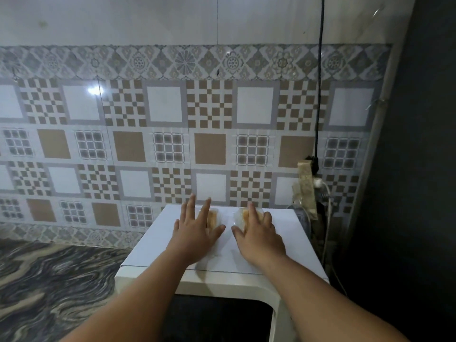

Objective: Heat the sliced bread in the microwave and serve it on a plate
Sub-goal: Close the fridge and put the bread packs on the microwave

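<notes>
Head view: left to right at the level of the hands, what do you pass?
Marbled countertop → white microwave's top → left hand → left clear pack of bread → right clear pack of bread → right hand → white cable.

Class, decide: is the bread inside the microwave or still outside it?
Outside. Bread in clear packaging sits on top of the white microwave, under both hands.

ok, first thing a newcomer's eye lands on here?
Two bare hands, left hand and right hand, spread flat over clear-wrapped bread packs on top of the white microwave at centre. Behind it, the busy brown-and-grey patterned tile wall fills most of the frame. A black cable hangs down at right.
</notes>
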